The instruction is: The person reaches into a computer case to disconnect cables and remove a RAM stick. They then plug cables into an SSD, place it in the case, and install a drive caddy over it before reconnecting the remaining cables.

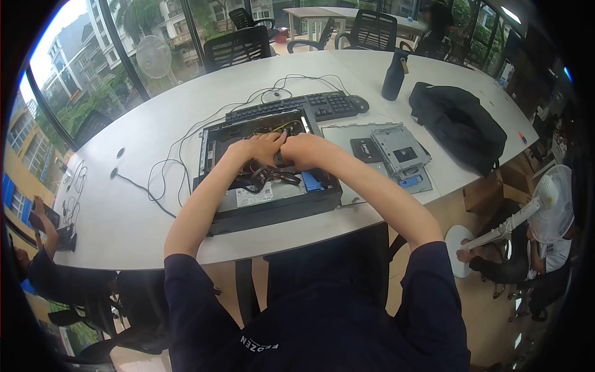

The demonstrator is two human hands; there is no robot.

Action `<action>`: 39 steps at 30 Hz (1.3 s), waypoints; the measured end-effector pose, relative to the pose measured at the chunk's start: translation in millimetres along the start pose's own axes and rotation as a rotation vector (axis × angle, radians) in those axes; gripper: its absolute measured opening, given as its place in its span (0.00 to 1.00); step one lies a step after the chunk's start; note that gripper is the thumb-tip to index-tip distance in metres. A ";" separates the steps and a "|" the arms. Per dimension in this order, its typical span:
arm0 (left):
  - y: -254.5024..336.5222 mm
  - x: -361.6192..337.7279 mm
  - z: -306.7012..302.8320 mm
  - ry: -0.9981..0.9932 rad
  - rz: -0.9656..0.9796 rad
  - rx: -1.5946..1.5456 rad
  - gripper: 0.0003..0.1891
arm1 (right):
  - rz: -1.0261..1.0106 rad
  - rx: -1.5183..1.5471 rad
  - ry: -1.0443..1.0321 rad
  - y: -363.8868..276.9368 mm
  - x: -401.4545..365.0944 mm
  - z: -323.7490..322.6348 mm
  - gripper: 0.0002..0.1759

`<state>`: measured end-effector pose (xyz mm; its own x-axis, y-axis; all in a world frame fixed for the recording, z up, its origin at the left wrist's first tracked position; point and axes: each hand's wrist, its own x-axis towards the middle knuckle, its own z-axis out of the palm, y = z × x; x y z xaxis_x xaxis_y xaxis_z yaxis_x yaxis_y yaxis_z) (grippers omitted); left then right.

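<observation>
Left hand (266, 147) and right hand (299, 150) together inside open computer case (276, 217); left fingers extended, right curled, whether pinching anything cannot tell. Case walls hem the grip; tabletop open leftward save thin cables (166, 162). Cable bundle (273, 178) just nearer; keyboard (331, 104) beyond; metal bracket (400, 149) rightward. White table (145, 133) beneath, windows (74, 74) far left

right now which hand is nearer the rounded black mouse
Right: the right hand is over the open black computer case, left of the mouse; the left hand, farther left.
</observation>
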<state>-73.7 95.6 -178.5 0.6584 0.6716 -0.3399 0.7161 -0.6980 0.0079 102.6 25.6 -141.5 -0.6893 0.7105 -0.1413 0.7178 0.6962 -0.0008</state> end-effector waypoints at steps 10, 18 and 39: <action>-3.9 7.7 4.5 0.054 -0.012 -0.078 0.66 | -0.033 -0.100 0.109 -6.5 -0.7 0.6 0.07; -11.6 16.6 10.1 0.068 0.027 -0.033 0.64 | -0.007 -0.103 0.136 -7.7 -3.6 1.2 0.08; -13.2 15.2 8.7 0.026 0.088 -0.144 0.62 | -0.099 -0.047 0.168 3.6 3.0 8.8 0.04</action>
<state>-75.2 112.8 -191.9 0.7245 0.6171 -0.3071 0.6800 -0.7127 0.1721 104.0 29.3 -150.6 -0.7655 0.6430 0.0242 0.6434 0.7645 0.0404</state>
